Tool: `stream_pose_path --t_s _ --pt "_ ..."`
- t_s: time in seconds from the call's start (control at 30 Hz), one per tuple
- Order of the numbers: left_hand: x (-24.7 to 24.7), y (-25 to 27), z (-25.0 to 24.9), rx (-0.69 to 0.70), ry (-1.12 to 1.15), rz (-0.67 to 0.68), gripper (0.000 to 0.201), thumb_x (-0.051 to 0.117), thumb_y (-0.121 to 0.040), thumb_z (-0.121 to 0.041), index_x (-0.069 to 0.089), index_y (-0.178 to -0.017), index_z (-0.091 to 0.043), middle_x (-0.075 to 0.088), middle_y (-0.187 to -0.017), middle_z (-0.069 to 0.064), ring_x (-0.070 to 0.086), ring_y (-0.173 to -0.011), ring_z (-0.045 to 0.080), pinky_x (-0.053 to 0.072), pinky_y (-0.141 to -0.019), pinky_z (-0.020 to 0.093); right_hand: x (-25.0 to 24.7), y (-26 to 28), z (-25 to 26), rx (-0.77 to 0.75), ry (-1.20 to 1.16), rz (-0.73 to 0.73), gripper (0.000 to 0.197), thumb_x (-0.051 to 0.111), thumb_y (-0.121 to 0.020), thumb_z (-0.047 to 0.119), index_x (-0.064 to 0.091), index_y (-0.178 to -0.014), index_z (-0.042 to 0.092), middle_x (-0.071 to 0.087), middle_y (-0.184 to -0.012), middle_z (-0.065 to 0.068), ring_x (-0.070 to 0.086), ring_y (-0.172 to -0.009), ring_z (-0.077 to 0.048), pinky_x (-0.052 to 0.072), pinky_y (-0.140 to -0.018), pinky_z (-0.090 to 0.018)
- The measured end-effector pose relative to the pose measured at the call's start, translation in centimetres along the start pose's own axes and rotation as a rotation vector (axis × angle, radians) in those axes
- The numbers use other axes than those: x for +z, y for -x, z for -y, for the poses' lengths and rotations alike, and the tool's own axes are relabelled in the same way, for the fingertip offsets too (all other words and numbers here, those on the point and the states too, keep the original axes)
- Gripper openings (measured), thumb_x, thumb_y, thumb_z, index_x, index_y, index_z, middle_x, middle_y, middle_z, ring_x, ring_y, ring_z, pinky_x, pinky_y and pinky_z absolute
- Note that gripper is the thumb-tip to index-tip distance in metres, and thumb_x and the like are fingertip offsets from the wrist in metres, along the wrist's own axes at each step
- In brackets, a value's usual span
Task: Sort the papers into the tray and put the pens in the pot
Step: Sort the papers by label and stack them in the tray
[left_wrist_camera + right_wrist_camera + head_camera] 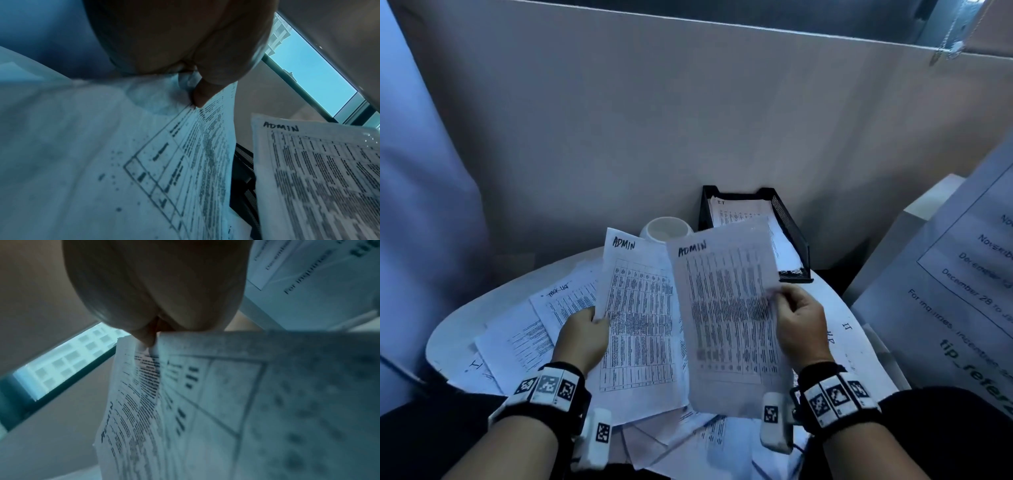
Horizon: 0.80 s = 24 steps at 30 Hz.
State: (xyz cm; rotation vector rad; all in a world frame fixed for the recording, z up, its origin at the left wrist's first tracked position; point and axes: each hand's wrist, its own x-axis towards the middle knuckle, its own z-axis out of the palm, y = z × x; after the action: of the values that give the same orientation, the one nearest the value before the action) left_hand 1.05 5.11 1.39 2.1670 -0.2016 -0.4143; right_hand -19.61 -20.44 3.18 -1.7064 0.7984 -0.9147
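Two printed sheets headed ADMIN are held up side by side over the table. My left hand (585, 329) pinches the left sheet (637, 308) at its left edge, thumb on the printed face (199, 95). My right hand (794, 318) pinches the right sheet (726, 308) at its right edge; the wrist view shows the same grip (148, 339). The right sheet overlaps the left one a little. Behind them stands a black mesh tray (791, 233) with papers inside, and a white pot (666, 229) to its left. No pens are visible.
Several loose sheets (524, 335) lie scattered on the round white table (445, 332), some under my wrists. A beige partition (688, 120) stands close behind the tray. A large printed notice (962, 308) leans at the right.
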Motion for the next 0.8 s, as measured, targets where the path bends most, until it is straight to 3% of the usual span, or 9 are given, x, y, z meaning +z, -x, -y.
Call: stream_pose_path --t_s 0.13,0.27,0.33,0.43,0.5,0.57,0.63,0.73,0.8 --pt "0.4 0.6 -0.8 -0.003 0.140 0.098 0.020 0.057 -0.104 -0.022 0.066 -0.092 -0.008 0.055 -0.074 0.008 0.049 -0.066 0.023 0.040 -0.062 0.032 -0.1 -0.9 -1.6 0.221 -0.204 -0.071 0.019 0.059 -0.100 0.005 0.076 -0.097 0.012 0.077 -0.102 -0.009 0.072 -0.102 -0.027 0.058 -0.090 -0.036" --pt "0.6 1.4 -1.8 -0.032 0.308 0.288 0.021 0.067 -0.096 -0.021 0.072 -0.102 -0.002 0.073 -0.090 0.012 0.068 -0.084 0.029 0.053 -0.083 0.041 1.2 0.4 -3.3 0.506 -0.295 0.011 0.015 0.057 -0.098 0.006 0.072 -0.096 0.005 0.070 -0.105 -0.028 0.065 -0.086 -0.032 0.054 -0.072 -0.038" --pt "1.0 1.9 -2.1 -0.043 0.379 0.363 0.025 0.061 -0.102 -0.021 0.073 -0.111 -0.001 0.079 -0.106 0.015 0.074 -0.099 0.033 0.055 -0.096 0.047 2.5 1.4 -4.2 0.606 -0.311 0.093 0.016 0.059 -0.099 0.013 0.068 -0.103 0.000 0.069 -0.108 -0.031 0.064 -0.086 -0.034 0.054 -0.074 -0.047" --pt "1.9 3.0 -2.4 -0.040 0.377 0.382 0.045 0.045 -0.107 -0.046 0.071 -0.120 -0.010 0.075 -0.115 0.003 0.070 -0.110 0.021 0.049 -0.106 0.041 4.4 2.5 -5.1 0.642 -0.268 0.098 0.020 0.067 -0.096 0.022 0.068 -0.100 0.003 0.069 -0.106 -0.027 0.062 -0.089 -0.030 0.055 -0.081 -0.048" --pt "1.9 3.7 -2.6 0.020 0.309 0.424 0.047 0.046 -0.103 -0.057 0.070 -0.113 -0.018 0.074 -0.105 -0.005 0.069 -0.099 0.012 0.051 -0.099 0.037 5.2 3.0 -5.6 0.663 -0.265 0.081 0.018 0.071 -0.095 0.023 0.071 -0.100 0.006 0.072 -0.109 -0.022 0.064 -0.090 -0.028 0.057 -0.086 -0.048" --pt "2.2 3.5 -2.1 0.091 0.187 0.450 0.046 0.060 -0.096 -0.054 0.069 -0.116 -0.013 0.076 -0.106 0.008 0.073 -0.097 0.025 0.056 -0.096 0.054 5.4 3.3 -5.9 0.705 -0.301 0.075 0.011 0.072 -0.092 0.018 0.071 -0.098 0.008 0.072 -0.109 -0.024 0.064 -0.088 -0.028 0.056 -0.080 -0.044" --pt "2.5 2.9 -1.4 0.111 0.119 0.410 0.031 0.067 -0.097 -0.034 0.070 -0.111 -0.007 0.075 -0.097 0.019 0.074 -0.086 0.039 0.060 -0.084 0.062 5.0 3.2 -6.4 0.745 -0.373 0.018 0.004 0.068 -0.091 0.009 0.065 -0.093 0.010 0.069 -0.101 -0.023 0.063 -0.086 -0.029 0.055 -0.078 -0.044" --pt "2.5 2.6 -1.2 0.120 0.064 0.336 0.014 0.065 -0.100 -0.023 0.071 -0.099 -0.010 0.073 -0.086 0.014 0.071 -0.075 0.033 0.060 -0.075 0.049 3.0 2.4 -7.6 0.818 -0.304 -0.250 0.016 0.061 -0.095 0.006 0.061 -0.110 0.012 0.061 -0.102 -0.007 0.058 -0.085 -0.020 0.055 -0.085 -0.046" --pt "2.2 2.4 -1.3 0.126 0.033 0.278 0.014 0.065 -0.101 -0.022 0.070 -0.094 -0.010 0.073 -0.083 0.015 0.070 -0.074 0.034 0.058 -0.072 0.044 0.6 2.2 -8.3 0.876 -0.233 -0.476 0.033 0.059 -0.094 0.008 0.058 -0.127 0.015 0.059 -0.117 -0.010 0.060 -0.090 -0.025 0.052 -0.090 -0.047"
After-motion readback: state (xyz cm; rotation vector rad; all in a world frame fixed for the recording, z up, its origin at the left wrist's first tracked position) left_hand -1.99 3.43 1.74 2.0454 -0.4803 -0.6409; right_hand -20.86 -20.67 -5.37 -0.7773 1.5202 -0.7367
